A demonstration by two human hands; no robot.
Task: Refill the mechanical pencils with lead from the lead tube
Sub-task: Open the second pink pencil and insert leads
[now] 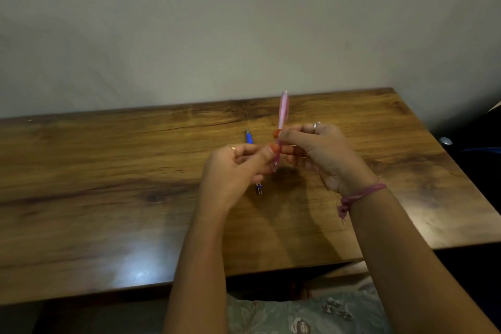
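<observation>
A pink mechanical pencil point(282, 111) stands nearly upright above the middle of the wooden table point(108, 171), held by both hands. My right hand point(322, 154) pinches its middle between thumb and fingers. My left hand point(235, 168) grips its lower end with thumb and curled fingers. A blue mechanical pencil point(249, 138) lies flat on the table behind and under my left hand; its tip point(259, 188) shows below the hand. I cannot pick out the lead tube in this view.
A plain wall stands right behind the table's far edge. Dark objects sit beyond the table's right edge point(466, 149). The near table edge runs just above my lap.
</observation>
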